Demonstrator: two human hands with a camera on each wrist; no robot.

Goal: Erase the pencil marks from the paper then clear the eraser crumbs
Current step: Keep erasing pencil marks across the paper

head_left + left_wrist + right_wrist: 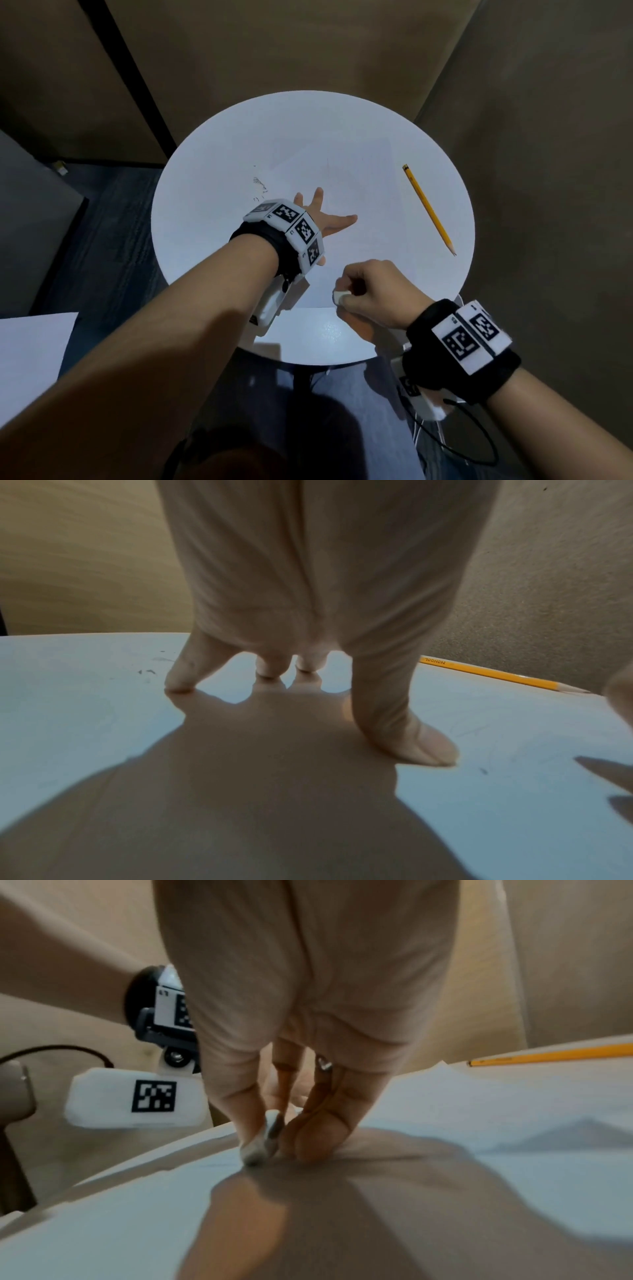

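A white sheet of paper [359, 192] lies on the round white table [205, 240]; its edges are faint. My left hand [322, 216] rests on the sheet with fingers spread, and the fingertips [428, 748] press down on it. My right hand [370, 287] pinches a small white eraser [339, 296] at the sheet's near edge. In the right wrist view the eraser [263, 1139], grey with graphite, touches the paper between thumb and fingers. Faint pencil marks [472, 729] show right of my left thumb. Dark eraser crumbs [258, 183] lie on the table left of the sheet.
A yellow pencil [428, 209] lies diagonally on the table's right side, tip toward me. Another white sheet [30, 353] sits lower left, off the table. Walls close in behind the table. Cables [472, 445] hang below my right wrist.
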